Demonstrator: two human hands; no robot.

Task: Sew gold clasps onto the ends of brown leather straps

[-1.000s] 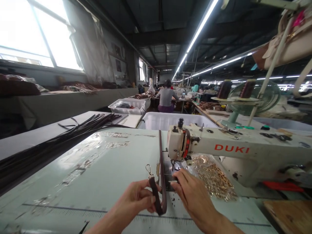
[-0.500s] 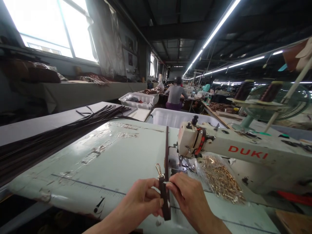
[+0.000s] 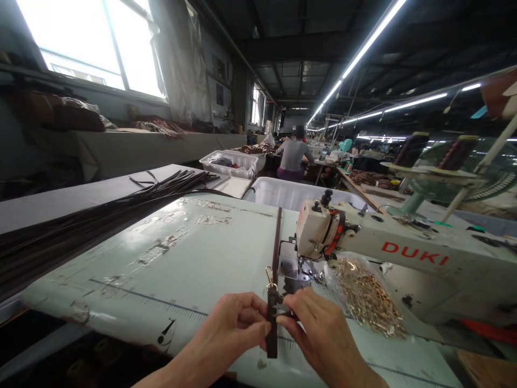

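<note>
Between the fingers and thumb of my left hand (image 3: 236,326) is a dark brown leather strap (image 3: 272,342), held upright near the table's front edge. A gold swivel clasp (image 3: 270,277) hangs at its upper end. My right hand (image 3: 319,326) is closed around small thread snips (image 3: 279,310); their pointed metal blades lie against the strap just under the clasp, and the handles are mostly hidden by my fingers. Right behind the strap, a long narrow brown strip (image 3: 277,237) runs away across the table. The sewing machine (image 3: 319,231) stands to the right of it.
A clear bag of gold clasps (image 3: 367,293) lies under the machine arm. Long dark straps (image 3: 100,226) are piled at the left. A white bin (image 3: 278,191) stands behind the pale green table (image 3: 202,258). Farther back, a person (image 3: 293,156) sits turned away.
My right hand has turned slightly, and the snips' blades now show in front of the strap. The strap has straightened a little in my left hand. The view has shifted slightly.
</note>
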